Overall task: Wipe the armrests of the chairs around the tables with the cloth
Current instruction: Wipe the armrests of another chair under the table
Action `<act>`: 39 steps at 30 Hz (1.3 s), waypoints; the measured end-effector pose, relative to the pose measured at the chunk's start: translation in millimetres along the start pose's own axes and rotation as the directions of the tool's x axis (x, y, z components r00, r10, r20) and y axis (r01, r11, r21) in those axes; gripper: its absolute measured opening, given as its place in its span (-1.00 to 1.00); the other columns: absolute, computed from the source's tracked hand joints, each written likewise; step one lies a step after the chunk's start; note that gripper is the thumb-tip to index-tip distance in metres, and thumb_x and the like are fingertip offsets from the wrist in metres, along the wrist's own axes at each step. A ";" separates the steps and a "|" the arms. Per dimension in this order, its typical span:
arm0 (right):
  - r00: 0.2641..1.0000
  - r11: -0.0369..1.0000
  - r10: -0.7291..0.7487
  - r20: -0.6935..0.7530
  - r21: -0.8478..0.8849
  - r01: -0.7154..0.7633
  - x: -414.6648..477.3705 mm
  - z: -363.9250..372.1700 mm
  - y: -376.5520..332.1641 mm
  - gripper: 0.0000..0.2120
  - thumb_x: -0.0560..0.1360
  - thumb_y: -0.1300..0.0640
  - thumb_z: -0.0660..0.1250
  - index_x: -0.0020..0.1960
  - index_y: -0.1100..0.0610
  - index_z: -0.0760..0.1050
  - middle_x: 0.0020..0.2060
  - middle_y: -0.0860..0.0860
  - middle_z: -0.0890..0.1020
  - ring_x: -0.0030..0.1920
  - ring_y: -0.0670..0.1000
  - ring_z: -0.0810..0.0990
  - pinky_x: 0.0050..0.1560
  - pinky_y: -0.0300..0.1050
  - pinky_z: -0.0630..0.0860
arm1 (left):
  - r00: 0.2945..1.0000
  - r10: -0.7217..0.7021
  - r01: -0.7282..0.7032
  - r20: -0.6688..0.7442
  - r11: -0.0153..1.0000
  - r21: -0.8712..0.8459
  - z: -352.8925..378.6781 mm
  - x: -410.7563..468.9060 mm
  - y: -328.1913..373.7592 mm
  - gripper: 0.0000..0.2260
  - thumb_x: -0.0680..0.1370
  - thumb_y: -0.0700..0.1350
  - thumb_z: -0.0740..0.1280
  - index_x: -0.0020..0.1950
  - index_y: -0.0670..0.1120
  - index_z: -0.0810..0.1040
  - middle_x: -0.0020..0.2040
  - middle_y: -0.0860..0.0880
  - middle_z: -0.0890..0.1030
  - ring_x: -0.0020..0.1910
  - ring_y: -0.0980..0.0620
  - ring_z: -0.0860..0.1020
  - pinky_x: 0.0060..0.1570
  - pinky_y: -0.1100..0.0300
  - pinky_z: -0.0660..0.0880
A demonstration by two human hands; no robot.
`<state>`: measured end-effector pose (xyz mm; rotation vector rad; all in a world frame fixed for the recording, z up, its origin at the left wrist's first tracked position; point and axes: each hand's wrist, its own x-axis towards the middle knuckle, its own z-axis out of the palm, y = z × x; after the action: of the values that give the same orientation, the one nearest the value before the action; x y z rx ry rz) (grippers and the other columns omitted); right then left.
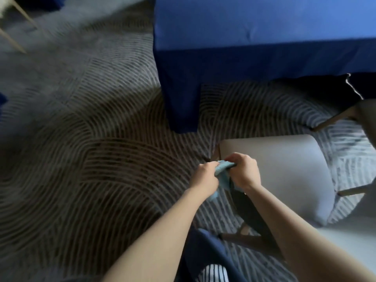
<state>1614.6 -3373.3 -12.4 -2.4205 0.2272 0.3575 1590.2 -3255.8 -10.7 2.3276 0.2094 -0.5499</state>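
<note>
Right now I count two hands on one cloth (pixel 222 166): the left hand (pixel 205 176) and right hand (pixel 244 171) both curl their fingers round it. It is soft, pale blue and crumpled, bunched between them at the front end of one dark, narrow armrest (pixel 246 208). The near chair (pixel 284 171) has a smooth, rounded grey seat and wooden legs. A second chair (pixel 366 119) shows partly at the right edge. One table (pixel 254 23) wears a draped blue cover above ribbed, arc-patterned carpet (pixel 91 149).
</note>
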 end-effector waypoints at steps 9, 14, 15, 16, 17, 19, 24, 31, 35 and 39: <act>0.927 0.893 -0.366 0.085 0.311 0.325 62.7 -7.8 -118.0 -0.79 0.34 0.30 0.50 -0.18 0.00 0.62 -0.33 -0.17 0.64 -0.29 -0.33 0.56 -0.26 -0.48 0.41 | 0.942 0.011 -0.075 -0.336 0.981 -0.178 -150.7 34.7 -22.9 -0.67 0.50 -0.30 0.23 0.15 -0.02 0.63 0.03 0.02 0.67 0.02 0.06 0.60 -0.01 0.17 0.55; 0.874 0.767 -0.486 -0.001 0.480 0.427 132.7 -22.5 -216.3 -0.75 0.39 0.32 0.45 -0.16 -0.04 0.64 -0.27 -0.15 0.68 -0.26 -0.24 0.61 -0.26 -0.35 0.47 | 0.850 0.036 -0.161 -0.525 0.968 -0.195 -266.1 94.2 -9.5 -0.67 0.50 -0.26 0.33 0.25 -0.04 0.57 0.07 0.03 0.65 0.05 0.12 0.59 0.05 0.23 0.53; 0.856 0.745 -0.517 -0.001 0.491 0.451 152.0 -28.6 -244.6 -0.76 0.40 0.33 0.44 -0.15 -0.03 0.64 -0.26 -0.15 0.69 -0.24 -0.21 0.63 -0.24 -0.33 0.49 | 0.826 0.018 -0.174 -0.563 0.959 -0.224 -293.8 109.7 -5.6 -0.65 0.49 -0.25 0.36 0.26 -0.04 0.55 0.05 0.02 0.66 0.02 0.14 0.60 0.03 0.25 0.54; 0.844 0.731 -0.536 -0.015 0.492 0.473 163.1 -32.1 -262.9 -0.77 0.41 0.32 0.44 -0.15 -0.02 0.64 -0.25 -0.12 0.69 -0.22 -0.16 0.64 -0.23 -0.28 0.51 | 0.814 0.000 -0.184 -0.581 0.948 -0.259 -311.6 117.3 -4.9 -0.64 0.47 -0.24 0.39 0.26 -0.04 0.54 0.02 0.03 0.67 -0.01 0.16 0.60 0.01 0.27 0.54; 0.823 0.705 -0.567 -0.029 0.498 0.504 187.4 -35.1 -296.2 -0.80 0.42 0.30 0.44 -0.15 -0.01 0.64 -0.26 -0.10 0.69 -0.23 -0.12 0.65 -0.22 -0.22 0.53 | 0.787 -0.017 -0.206 -0.616 0.935 -0.289 -344.3 134.0 -6.1 -0.65 0.45 -0.22 0.42 0.23 -0.04 0.55 -0.02 0.05 0.68 -0.06 0.19 0.61 -0.02 0.28 0.55; 0.809 0.685 -0.584 -0.062 0.497 0.532 206.1 -41.4 -328.7 -0.83 0.43 0.27 0.44 -0.20 0.00 0.63 -0.33 -0.08 0.66 -0.31 -0.14 0.60 -0.27 -0.24 0.50 | 0.757 -0.029 -0.233 -0.653 0.922 -0.310 -376.3 145.8 -6.5 -0.70 0.42 -0.19 0.48 0.12 -0.02 0.59 -0.12 0.09 0.67 -0.13 0.22 0.61 -0.07 0.24 0.56; 0.785 0.627 -0.610 -0.111 0.538 0.563 264.8 -21.5 -428.8 -0.82 0.42 0.32 0.42 -0.27 0.07 0.61 -0.41 -0.05 0.62 -0.41 -0.18 0.51 -0.39 -0.39 0.39 | 0.665 -0.079 -0.307 -0.742 0.878 -0.368 -469.2 185.6 -41.2 -0.84 0.38 -0.16 0.53 -0.13 -0.02 0.59 -0.25 0.06 0.64 -0.27 0.21 0.59 -0.27 0.30 0.54; 0.787 0.628 -0.592 -0.173 0.513 0.585 336.6 53.2 -553.4 -0.84 0.41 0.25 0.46 -0.28 0.03 0.63 -0.43 -0.07 0.62 -0.42 -0.20 0.51 -0.42 -0.39 0.38 | 0.663 -0.015 -0.386 -0.749 0.849 -0.359 -591.1 251.8 -121.6 -0.87 0.37 -0.15 0.53 -0.18 -0.02 0.61 -0.26 0.08 0.65 -0.25 0.20 0.60 -0.25 0.39 0.48; 0.806 0.631 -0.521 -0.283 0.508 0.586 381.4 88.9 -624.4 -0.83 0.40 0.22 0.49 -0.31 0.01 0.61 -0.45 -0.06 0.60 -0.43 -0.19 0.49 -0.42 -0.37 0.37 | 0.729 0.112 -0.442 -0.675 0.830 -0.340 -677.0 307.4 -159.4 -0.85 0.39 -0.23 0.49 -0.18 0.01 0.61 -0.22 0.08 0.65 -0.20 0.18 0.61 -0.17 0.34 0.49; 0.839 0.631 -0.430 -0.334 0.553 0.544 419.1 107.6 -683.1 -0.85 0.39 0.20 0.50 -0.33 0.06 0.60 -0.47 -0.02 0.56 -0.43 -0.15 0.44 -0.42 -0.27 0.37 | 0.752 0.220 -0.484 -0.621 0.824 -0.294 -751.9 359.6 -176.8 -0.78 0.39 -0.25 0.50 -0.16 0.07 0.61 -0.18 0.15 0.66 -0.15 0.23 0.61 -0.13 0.38 0.49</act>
<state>2163.8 -2814.0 186.3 -1.7282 -0.2255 -0.1732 2104.8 -2612.4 206.1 1.9378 0.1258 0.3784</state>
